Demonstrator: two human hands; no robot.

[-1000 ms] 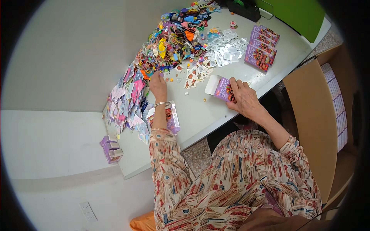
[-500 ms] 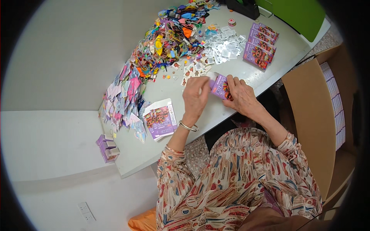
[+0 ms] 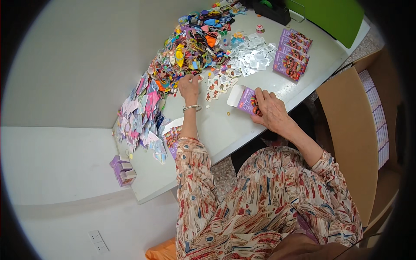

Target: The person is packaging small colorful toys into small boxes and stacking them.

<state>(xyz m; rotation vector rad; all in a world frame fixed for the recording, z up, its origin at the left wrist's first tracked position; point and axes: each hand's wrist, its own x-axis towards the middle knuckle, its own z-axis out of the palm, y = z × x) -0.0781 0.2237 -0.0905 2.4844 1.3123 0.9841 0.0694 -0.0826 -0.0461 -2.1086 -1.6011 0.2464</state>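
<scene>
My right hand (image 3: 274, 113) is closed on a small purple printed carton (image 3: 247, 100), held just above the table near its front edge. The carton's white end flap (image 3: 234, 95) stands out on the left side. Over at the near edge of a heap of colourful small trinkets and bands (image 3: 186, 52) is my left hand (image 3: 189, 90). Its fingers are bent down and drawn together, and their tips are partly hidden, so what they pinch cannot be made out. Between the hands lie small picture cards (image 3: 219, 84). Flat purple cartons (image 3: 172, 138) lie partly behind my left forearm.
Filled purple boxes (image 3: 291, 65) overlap at the right, near silvery packets (image 3: 253, 54). Pastel foil pieces (image 3: 136, 117) pile up at the left. A black tape dispenser (image 3: 273, 12) stands at the back. An open cardboard carton (image 3: 351, 125) is beside the table.
My left hand has left the carton's end and moved left to the trinket heap. The carton's white flap now shows spread out. My right hand has kept its hold.
</scene>
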